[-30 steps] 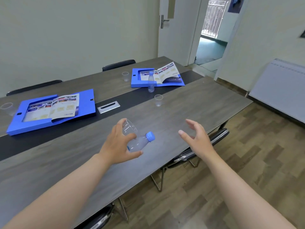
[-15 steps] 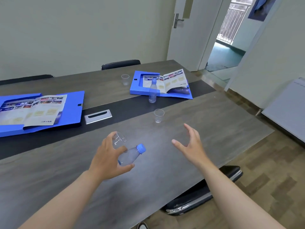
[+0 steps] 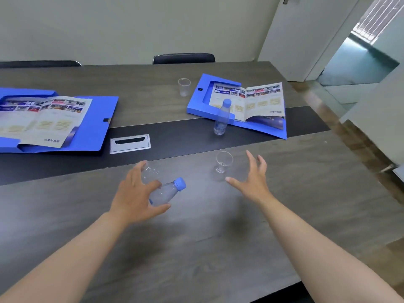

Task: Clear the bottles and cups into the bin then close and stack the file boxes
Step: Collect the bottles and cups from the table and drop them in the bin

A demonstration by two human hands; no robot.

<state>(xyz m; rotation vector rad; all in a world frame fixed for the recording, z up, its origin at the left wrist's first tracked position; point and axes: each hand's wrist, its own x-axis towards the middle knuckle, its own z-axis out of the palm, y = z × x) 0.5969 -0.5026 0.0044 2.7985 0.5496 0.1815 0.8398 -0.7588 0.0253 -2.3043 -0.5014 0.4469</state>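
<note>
Bottle [image 3: 166,192], blue cap, lies slantwise above the bench [image 3: 218,237] in the left hand [image 3: 135,197], grip clamped round its body. Something clear shows at the fingertips of the same hand, possibly a cup; cannot tell. The right hand [image 3: 253,178] has advanced since a second ago: then it was well short of the near cup [image 3: 223,161], now it is just beside it, grip apart with fingers spread, not touching. The head has also come in closer over the bench. Judgement: the near cup is the next pick, and the clearing stage is only partly done. The second bottle [image 3: 221,118] stands upright on the dark centre strip in front of the right file box [image 3: 196,106], with the far cup [image 3: 184,86] beyond. Both the right and the left file box [image 3: 94,132] lie open with brochures inside, unmoved. No bin in view.
</note>
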